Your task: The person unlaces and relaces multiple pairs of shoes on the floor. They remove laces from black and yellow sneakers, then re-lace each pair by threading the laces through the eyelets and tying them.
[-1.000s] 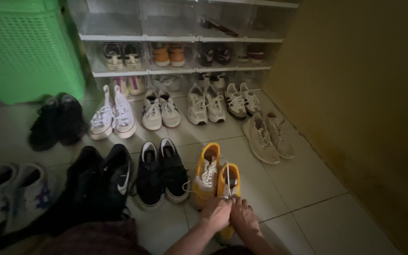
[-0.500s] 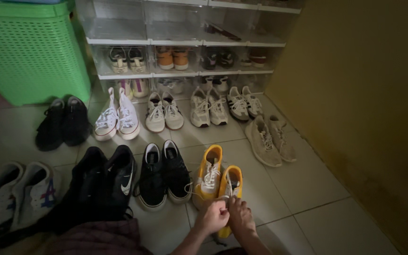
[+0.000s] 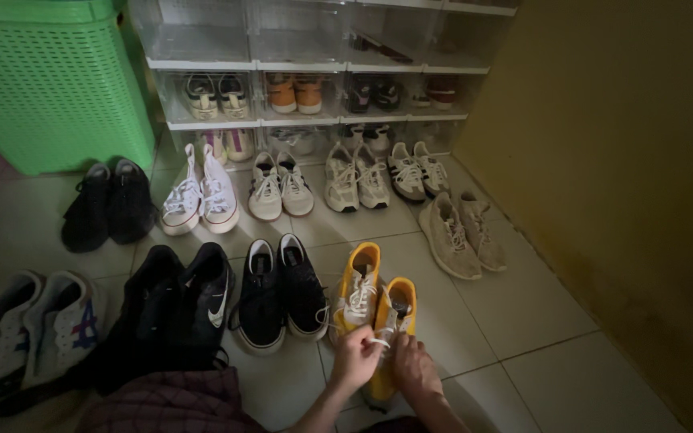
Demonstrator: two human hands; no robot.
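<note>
Both hands, left hand (image 3: 356, 358) now lifted, right hand (image 3: 415, 367), seemingly pinch white laces (image 3: 379, 330) over the nearer yellow sneaker (image 3: 392, 309).

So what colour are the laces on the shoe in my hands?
White laces on the yellow sneaker, head view.

Hands: left hand (image 3: 356, 358) and right hand (image 3: 415, 367) pinch white laces (image 3: 380, 330) of the nearer yellow sneaker (image 3: 391, 333).
Beside: second yellow sneaker (image 3: 355, 287), black sneakers (image 3: 279, 289).
Floor: pale tiles (image 3: 523, 305).
</note>
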